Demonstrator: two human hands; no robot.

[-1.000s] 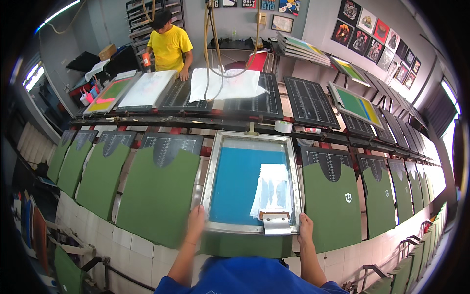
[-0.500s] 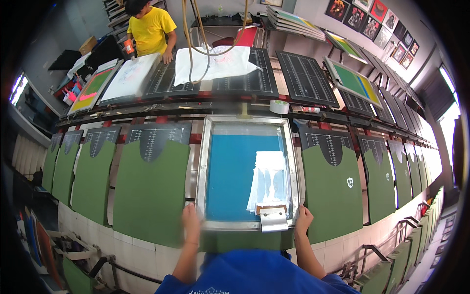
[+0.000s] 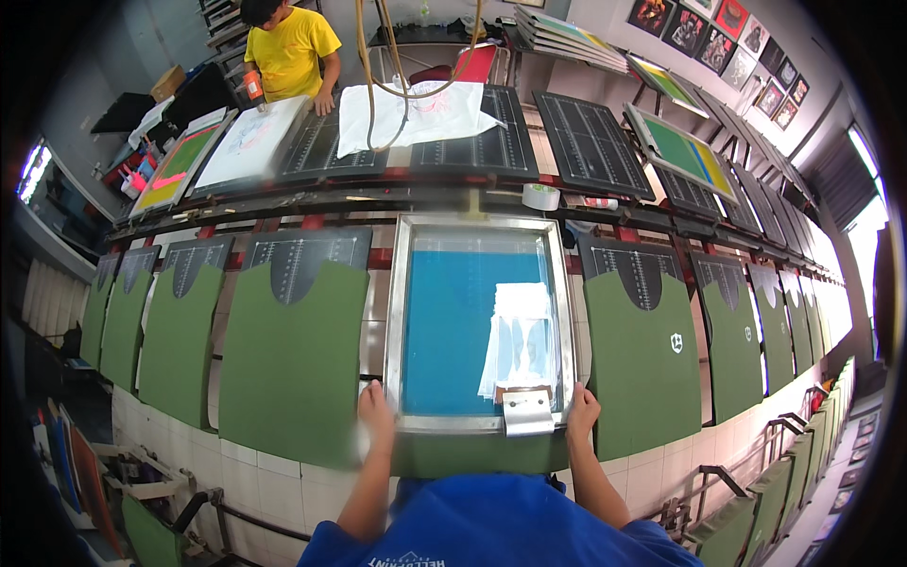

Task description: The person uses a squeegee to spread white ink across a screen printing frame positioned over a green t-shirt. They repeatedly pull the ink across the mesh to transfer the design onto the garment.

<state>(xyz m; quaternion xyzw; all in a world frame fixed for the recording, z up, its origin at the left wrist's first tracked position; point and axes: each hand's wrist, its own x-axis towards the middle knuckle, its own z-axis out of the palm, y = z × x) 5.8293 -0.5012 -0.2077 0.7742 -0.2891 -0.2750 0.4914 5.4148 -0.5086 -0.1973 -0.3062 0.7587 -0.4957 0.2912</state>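
A silkscreen frame (image 3: 393, 312) with a metal rim and blue mesh lies over a green shirt piece (image 3: 472, 457) in the middle. My left hand (image 3: 375, 408) is closed at the lower left corner of the frame. At the opposite lower corner, my right hand (image 3: 583, 410) grips the rim, its fingertips partly hidden. White ink (image 3: 520, 304) spreads over the right part of the mesh. A squeegee (image 3: 527, 414) with a metal handle rests inside the near right end of the frame, at the edge of the ink.
Green shirt pieces (image 3: 293, 369) lie on black boards in a row to both sides; one at right (image 3: 642, 369) bears a white emblem. A tape roll (image 3: 540, 197) sits on the rail beyond. Across it, a person in yellow (image 3: 291, 52) holds an orange tool (image 3: 253, 87). Hoses (image 3: 364, 57) hang overhead.
The silkscreen frame, squeegee and both hands appear slightly farther up in the view. The person across has shifted a little, still holding the orange tool.
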